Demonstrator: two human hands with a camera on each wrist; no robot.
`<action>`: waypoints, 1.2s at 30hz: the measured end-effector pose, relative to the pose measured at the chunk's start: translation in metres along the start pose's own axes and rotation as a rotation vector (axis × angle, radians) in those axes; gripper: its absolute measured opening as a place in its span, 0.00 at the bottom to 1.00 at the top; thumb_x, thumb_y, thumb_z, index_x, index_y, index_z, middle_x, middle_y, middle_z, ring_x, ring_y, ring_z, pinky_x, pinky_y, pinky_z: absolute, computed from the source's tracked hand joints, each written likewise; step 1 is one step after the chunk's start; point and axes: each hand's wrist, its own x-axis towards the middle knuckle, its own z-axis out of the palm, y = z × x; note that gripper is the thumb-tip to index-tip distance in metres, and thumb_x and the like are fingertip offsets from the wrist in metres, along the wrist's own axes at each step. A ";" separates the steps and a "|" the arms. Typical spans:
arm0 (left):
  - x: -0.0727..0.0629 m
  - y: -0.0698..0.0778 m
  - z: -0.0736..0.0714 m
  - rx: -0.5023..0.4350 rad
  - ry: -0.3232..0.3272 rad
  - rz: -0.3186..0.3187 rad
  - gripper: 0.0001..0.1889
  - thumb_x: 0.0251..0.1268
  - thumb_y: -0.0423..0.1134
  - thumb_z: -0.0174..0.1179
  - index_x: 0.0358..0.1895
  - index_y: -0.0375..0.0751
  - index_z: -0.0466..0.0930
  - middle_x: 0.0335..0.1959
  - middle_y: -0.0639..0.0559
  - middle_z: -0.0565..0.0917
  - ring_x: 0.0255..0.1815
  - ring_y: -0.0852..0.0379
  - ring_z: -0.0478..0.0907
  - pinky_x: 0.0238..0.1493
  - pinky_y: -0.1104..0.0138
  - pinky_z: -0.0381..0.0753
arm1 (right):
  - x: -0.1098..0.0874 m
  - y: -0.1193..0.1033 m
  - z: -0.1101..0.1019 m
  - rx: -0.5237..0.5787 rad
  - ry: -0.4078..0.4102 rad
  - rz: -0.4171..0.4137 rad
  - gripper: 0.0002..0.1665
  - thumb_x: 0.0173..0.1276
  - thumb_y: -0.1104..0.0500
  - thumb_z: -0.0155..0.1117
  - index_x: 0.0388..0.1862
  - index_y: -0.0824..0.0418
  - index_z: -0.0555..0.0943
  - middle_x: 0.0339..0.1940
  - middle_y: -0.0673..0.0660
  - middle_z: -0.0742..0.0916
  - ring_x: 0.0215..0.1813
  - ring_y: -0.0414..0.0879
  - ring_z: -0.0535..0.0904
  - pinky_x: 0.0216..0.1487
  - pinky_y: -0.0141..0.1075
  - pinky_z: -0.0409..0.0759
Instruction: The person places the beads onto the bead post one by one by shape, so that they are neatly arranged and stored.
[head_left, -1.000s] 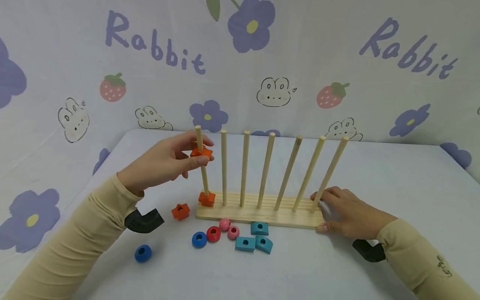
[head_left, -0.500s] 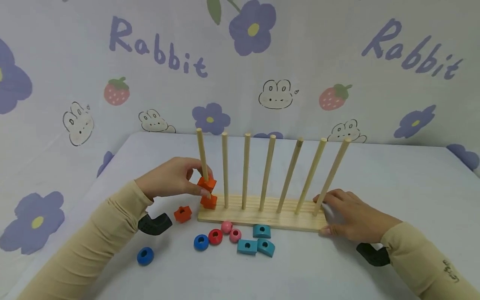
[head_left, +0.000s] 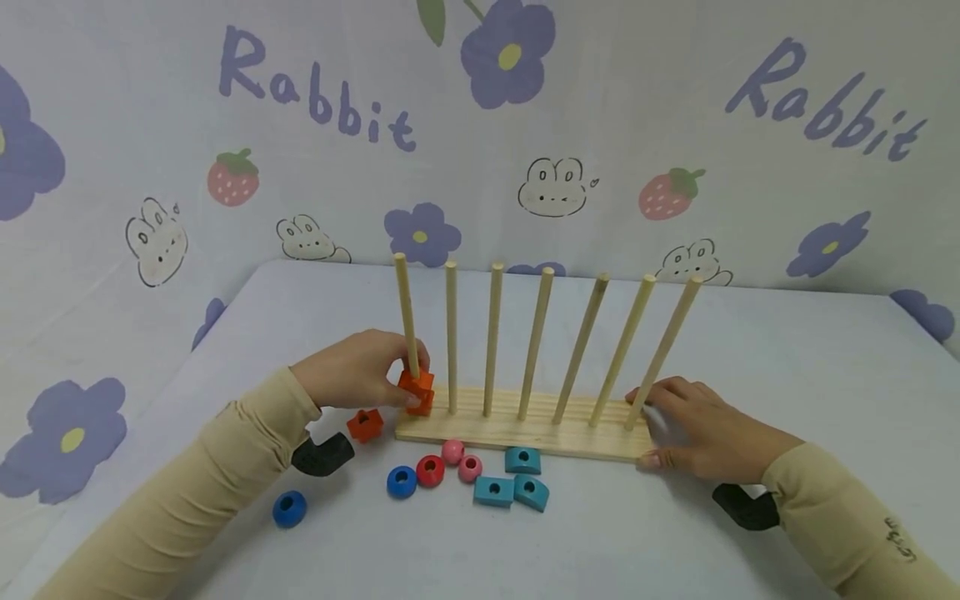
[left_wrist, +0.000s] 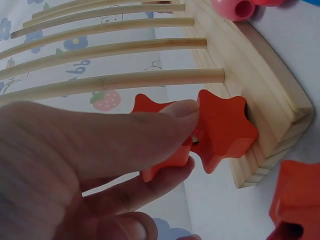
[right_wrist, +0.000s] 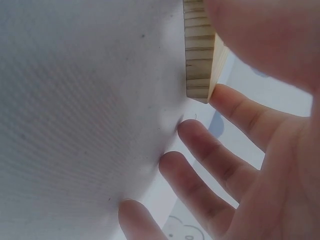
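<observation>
- Pinching upper star (head_left: 422, 382), L hand (head_left: 358, 367) had thumb + fingers clamped on it.
- It was on leftmost peg (head_left: 406, 308), just above lower star (left_wrist: 224, 125), L end of board (head_left: 480, 432).
- R hand (head_left: 697, 425) gripped board's R end: thumb front, index back, other fingers spread.

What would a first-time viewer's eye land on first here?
Most likely the row of seven tall wooden pegs on the wooden board mid-table. Next, the left hand pinching an orange star on the leftmost peg, directly above a second star. In front of the board, three teal blocks stand out against the white tabletop.
</observation>
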 end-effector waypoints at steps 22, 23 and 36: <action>-0.004 -0.009 -0.002 0.045 -0.150 -0.054 0.23 0.53 0.46 0.71 0.52 0.44 0.78 0.44 0.54 0.81 0.47 0.53 0.75 0.50 0.58 0.76 | 0.001 0.002 0.001 -0.013 0.001 -0.005 0.43 0.56 0.30 0.62 0.65 0.50 0.69 0.63 0.57 0.72 0.63 0.60 0.66 0.59 0.61 0.66; -0.006 -0.010 -0.005 0.054 -0.172 -0.062 0.23 0.54 0.46 0.70 0.52 0.44 0.77 0.43 0.54 0.81 0.46 0.53 0.75 0.49 0.58 0.77 | 0.002 0.002 0.001 -0.015 0.004 -0.007 0.43 0.56 0.30 0.62 0.65 0.50 0.69 0.62 0.57 0.72 0.62 0.60 0.66 0.59 0.61 0.66; -0.022 -0.003 -0.020 0.165 -0.362 -0.251 0.16 0.52 0.51 0.70 0.38 0.48 0.78 0.31 0.55 0.78 0.35 0.56 0.73 0.34 0.65 0.73 | 0.002 0.001 0.001 -0.014 -0.002 -0.001 0.43 0.56 0.30 0.61 0.65 0.50 0.69 0.63 0.60 0.72 0.63 0.62 0.66 0.58 0.63 0.66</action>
